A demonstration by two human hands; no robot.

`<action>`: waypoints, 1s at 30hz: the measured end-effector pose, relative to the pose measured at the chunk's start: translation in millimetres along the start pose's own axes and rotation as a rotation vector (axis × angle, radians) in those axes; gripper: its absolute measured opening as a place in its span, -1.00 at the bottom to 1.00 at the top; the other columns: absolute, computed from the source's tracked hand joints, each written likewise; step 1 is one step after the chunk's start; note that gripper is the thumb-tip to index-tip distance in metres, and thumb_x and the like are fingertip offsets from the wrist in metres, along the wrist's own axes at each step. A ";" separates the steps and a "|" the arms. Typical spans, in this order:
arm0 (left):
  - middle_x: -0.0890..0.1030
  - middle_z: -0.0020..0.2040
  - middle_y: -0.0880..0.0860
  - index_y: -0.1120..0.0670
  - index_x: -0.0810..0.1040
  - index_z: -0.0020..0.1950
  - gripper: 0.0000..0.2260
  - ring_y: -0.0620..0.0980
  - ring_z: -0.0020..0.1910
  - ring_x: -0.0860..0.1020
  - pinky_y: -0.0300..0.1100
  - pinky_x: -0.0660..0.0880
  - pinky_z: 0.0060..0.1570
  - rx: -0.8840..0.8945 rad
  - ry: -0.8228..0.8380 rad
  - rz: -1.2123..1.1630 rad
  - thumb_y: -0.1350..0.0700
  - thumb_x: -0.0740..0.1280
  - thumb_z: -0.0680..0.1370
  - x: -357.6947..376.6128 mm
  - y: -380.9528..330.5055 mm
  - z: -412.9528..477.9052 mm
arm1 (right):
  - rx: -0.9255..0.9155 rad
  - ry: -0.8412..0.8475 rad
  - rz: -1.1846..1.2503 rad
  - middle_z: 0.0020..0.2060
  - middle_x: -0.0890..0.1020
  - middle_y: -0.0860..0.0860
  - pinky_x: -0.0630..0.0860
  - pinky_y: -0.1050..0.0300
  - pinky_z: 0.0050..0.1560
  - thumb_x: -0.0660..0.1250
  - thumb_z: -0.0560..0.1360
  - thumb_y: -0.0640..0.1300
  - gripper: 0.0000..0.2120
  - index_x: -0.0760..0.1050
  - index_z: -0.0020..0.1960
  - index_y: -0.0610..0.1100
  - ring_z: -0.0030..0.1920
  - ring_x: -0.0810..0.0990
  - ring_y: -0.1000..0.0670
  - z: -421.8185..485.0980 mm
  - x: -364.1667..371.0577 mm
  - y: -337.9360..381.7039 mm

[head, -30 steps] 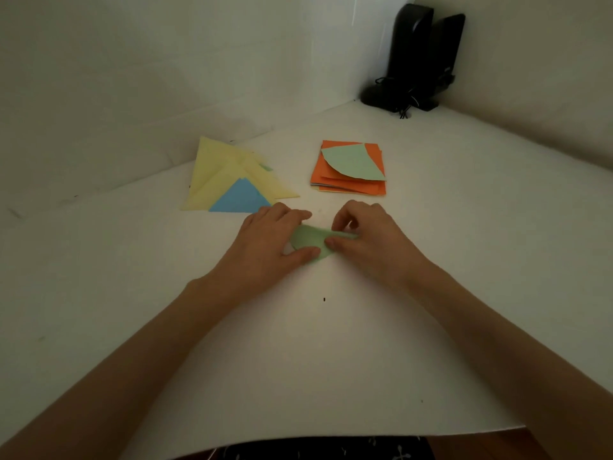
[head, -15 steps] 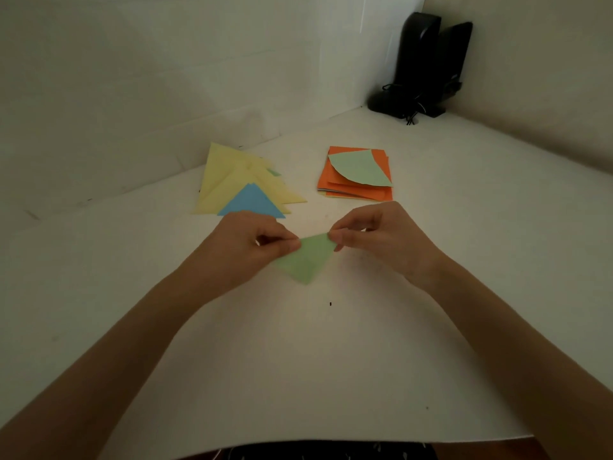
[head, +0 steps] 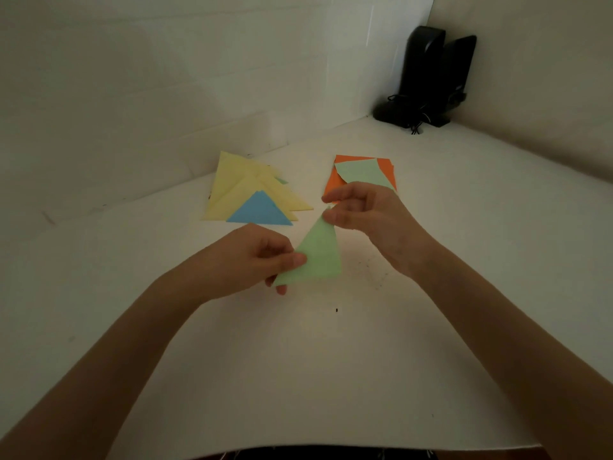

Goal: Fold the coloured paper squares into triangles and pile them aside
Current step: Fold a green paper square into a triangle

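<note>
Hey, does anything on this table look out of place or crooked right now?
The pale green sheet lies askew on the orange stack, with one edge curved rather than straight. Small dark specks dot the table. Nothing else stands out.

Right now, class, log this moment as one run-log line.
left hand: pinches green triangle; right hand: touches its tip; folded pile: beyond left hand

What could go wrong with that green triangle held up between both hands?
The green triangle is off the table, pinched at one lower corner by the left hand; the right hand barely meets its top tip, so the fold might spring open.
Dropped carelessly on the pile of folded triangles, it could knock the blue triangle askew.
The right hand hangs just before the light green sheet atop the orange squares; a brush might shift it.
</note>
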State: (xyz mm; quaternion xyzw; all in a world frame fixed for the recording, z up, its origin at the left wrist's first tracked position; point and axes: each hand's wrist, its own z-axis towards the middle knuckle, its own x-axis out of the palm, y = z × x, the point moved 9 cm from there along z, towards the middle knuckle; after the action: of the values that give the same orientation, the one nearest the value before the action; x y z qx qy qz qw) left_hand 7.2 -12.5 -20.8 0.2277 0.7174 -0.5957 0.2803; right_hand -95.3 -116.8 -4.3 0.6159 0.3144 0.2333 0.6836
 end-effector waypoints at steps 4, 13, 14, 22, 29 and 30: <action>0.64 -0.23 -0.14 -0.04 0.66 -0.10 -0.85 -0.23 -0.23 0.54 -0.47 0.40 -0.17 0.025 -0.208 -0.123 -0.06 0.34 0.48 -16.8 1.1 3.4 | -0.009 0.163 -0.189 -0.28 0.66 0.03 0.46 0.23 -0.11 0.44 0.42 -0.29 -0.71 0.44 0.06 -0.09 -0.29 0.55 0.14 -7.3 20.8 -0.1; 0.62 -0.33 -0.14 0.09 0.62 -0.12 -0.92 -0.25 -0.32 0.52 -0.49 0.38 -0.32 0.035 -0.194 -0.438 0.17 0.33 0.53 -7.9 -5.4 7.9 | -0.023 0.178 -0.296 -0.26 0.66 0.01 0.45 0.21 -0.12 0.45 0.42 -0.22 -0.67 0.34 0.00 0.01 -0.31 0.55 0.19 -13.0 26.1 2.6; 0.61 -0.36 -0.14 0.10 0.61 -0.13 -0.93 -0.26 -0.34 0.51 -0.50 0.37 -0.33 0.038 -0.193 -0.444 0.20 0.34 0.52 -6.9 -5.7 7.9 | -0.017 0.175 -0.319 -0.25 0.67 0.02 0.44 0.23 -0.13 0.46 0.42 -0.21 -0.67 0.34 0.01 0.01 -0.30 0.55 0.21 -13.4 26.4 1.5; 0.53 -0.30 -0.01 0.10 0.49 -0.18 -0.86 -0.29 -0.35 0.49 -0.49 0.36 -0.31 0.096 -0.534 -0.547 0.26 0.26 0.57 -28.7 -2.5 4.0 | 0.194 0.121 -0.165 -0.20 0.59 -0.13 0.42 0.03 -0.07 0.41 0.46 -0.18 -0.86 0.59 -0.07 -0.25 -0.18 0.53 -0.05 -20.1 30.6 -32.7; 0.63 -0.34 -0.09 0.10 0.55 -0.15 -0.89 -0.19 -0.33 0.55 -0.29 0.40 -0.28 -0.030 -0.456 -0.605 0.14 0.29 0.56 -23.3 19.1 3.7 | 0.191 -0.007 0.072 -0.12 0.68 -0.10 0.57 0.13 -0.05 0.38 0.46 -0.30 -0.80 0.58 0.08 -0.21 -0.25 0.64 0.06 -18.3 11.3 -33.2; 0.63 -0.35 -0.07 0.10 0.57 -0.16 -0.89 -0.19 -0.35 0.55 -0.31 0.40 -0.30 -0.021 -0.416 -0.576 0.12 0.32 0.54 -22.6 15.8 4.0 | 0.179 0.020 0.048 -0.11 0.68 -0.10 0.57 0.18 -0.08 0.38 0.46 -0.31 -0.79 0.58 0.09 -0.22 -0.26 0.64 0.06 -18.8 12.6 -30.4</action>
State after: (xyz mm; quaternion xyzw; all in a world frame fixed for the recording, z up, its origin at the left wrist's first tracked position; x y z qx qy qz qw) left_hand 34.8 -13.2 -17.6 -0.1129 0.6859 -0.6765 0.2431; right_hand -102.1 -98.9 -37.0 0.6793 0.3261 0.2266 0.6171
